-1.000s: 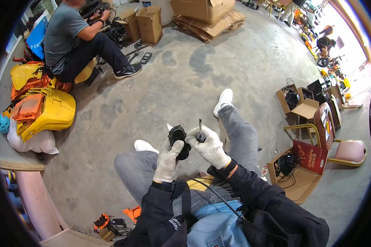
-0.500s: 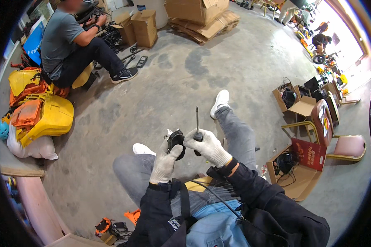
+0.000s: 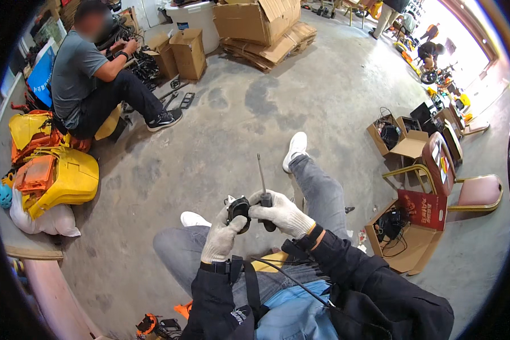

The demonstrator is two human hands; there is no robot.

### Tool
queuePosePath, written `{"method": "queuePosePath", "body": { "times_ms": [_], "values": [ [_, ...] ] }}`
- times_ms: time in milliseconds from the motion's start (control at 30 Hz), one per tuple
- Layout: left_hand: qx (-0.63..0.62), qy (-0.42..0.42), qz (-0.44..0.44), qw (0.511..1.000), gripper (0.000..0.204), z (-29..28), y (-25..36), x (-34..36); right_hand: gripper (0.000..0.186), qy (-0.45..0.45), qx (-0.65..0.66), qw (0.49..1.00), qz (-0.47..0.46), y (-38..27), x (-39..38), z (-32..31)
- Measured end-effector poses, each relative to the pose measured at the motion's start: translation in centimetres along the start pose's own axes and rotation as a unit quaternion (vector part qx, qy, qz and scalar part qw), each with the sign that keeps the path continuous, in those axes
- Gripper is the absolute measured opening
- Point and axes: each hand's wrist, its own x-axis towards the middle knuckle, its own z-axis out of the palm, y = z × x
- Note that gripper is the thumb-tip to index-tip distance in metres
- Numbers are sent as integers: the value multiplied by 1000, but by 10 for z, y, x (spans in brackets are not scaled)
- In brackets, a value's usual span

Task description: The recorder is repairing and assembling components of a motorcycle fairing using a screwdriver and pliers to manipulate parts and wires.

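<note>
Both my hands wear whitish knit gloves and meet above my lap. My left hand [image 3: 220, 238] is closed round a small black part [image 3: 239, 213], rounded, with a light metallic bit at its top edge; its exact kind I cannot make out. Right beside it, my right hand [image 3: 283, 215] grips a screwdriver [image 3: 267, 213] by its dark handle. The shaft points up and away from me, so the tip is clear of the black part. The right fingertips are close to the part's rim; whether they touch it cannot be seen.
A person [image 3: 85, 73] sits at the far left near cardboard boxes [image 3: 188, 54]. Yellow and orange plastic shells [image 3: 68, 175] are piled at left. To the right stand a chair [image 3: 476, 192] and an open carton [image 3: 416, 255] with black cables. Flattened cardboard [image 3: 269, 48] lies at the back.
The screwdriver has tilted, its tip shifting left and its handle showing more below my right hand. My left hand still holds the black part. The whole view has shifted slightly.
</note>
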Motion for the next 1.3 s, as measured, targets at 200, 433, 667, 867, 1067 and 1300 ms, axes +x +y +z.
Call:
{"method": "queuePosePath", "body": {
  "times_ms": [200,433,667,867,1067,1300],
  "values": [
    [-18,1,15,1000,49,5,-3,1,30,-22,49,998,43,4,1,-1],
    [-15,-30,-3,999,58,7,-4,3,27,-33,13,999,40,10,2,-8],
    [95,-87,-20,991,82,13,-1,7,30,-49,-74,995,-38,19,13,-22],
    [344,-37,74,935,71,15,-2,5,31,-59,-111,991,-42,8,3,-30],
    [147,17,83,986,71,18,-7,4,29,-79,-119,989,-36,-1,-2,-27],
    [60,-3,18,998,54,18,-8,4,29,-88,-134,987,15,-5,-2,-18]
  ]
}}
